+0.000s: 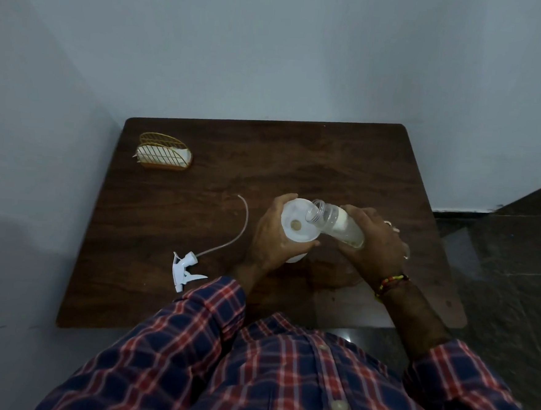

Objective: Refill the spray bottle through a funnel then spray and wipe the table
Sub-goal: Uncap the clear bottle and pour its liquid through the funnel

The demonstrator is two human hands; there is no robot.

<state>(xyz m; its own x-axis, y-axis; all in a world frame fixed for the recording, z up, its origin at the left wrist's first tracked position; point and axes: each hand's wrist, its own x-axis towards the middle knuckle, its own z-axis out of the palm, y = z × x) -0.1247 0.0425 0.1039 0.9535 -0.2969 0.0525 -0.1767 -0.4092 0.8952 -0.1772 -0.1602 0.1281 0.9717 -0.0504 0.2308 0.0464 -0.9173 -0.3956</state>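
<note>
**A:** Clear plastic, thin-walled by the look of it: that is the refill bottle (336, 225) in the right hand (374, 241). It is tipped leftward with its open mouth over the white funnel (298, 221), and a little pale liquid sits low in it. I'd judge it light and easy to dent if squeezed.

**B:** Where would you hold it?

**A:** Where the right hand has it now, fingers curled round the lower body, well back from the mouth. A firm but not crushing wrap; a wet bottle could turn slippery.

**B:** And the other hand?

**A:** The left hand (271, 237) is closed around the funnel's rim, near the middle of the brown wooden table (298, 155). The spray bottle itself must be under the funnel. Only a sliver of white shows below the left hand, so I cannot say how full it is.

**B:** Does the funnel need steadying?

**A:** Probably. It looks like stiff, light plastic perched on a narrow neck, top-heavy once liquid lands in it. Holding the rim keeps the pair upright.

**B:** The trigger part?

**A:** The white spray head (186, 267) lies on the table to the left, nearer the person, its thin dip tube (240, 228) curving away toward the far side. The tube looks soft and bendy; I'd pick the head up by its collar. Paper napkins stand in a gold wire holder (165, 154) at the far left corner.
</note>
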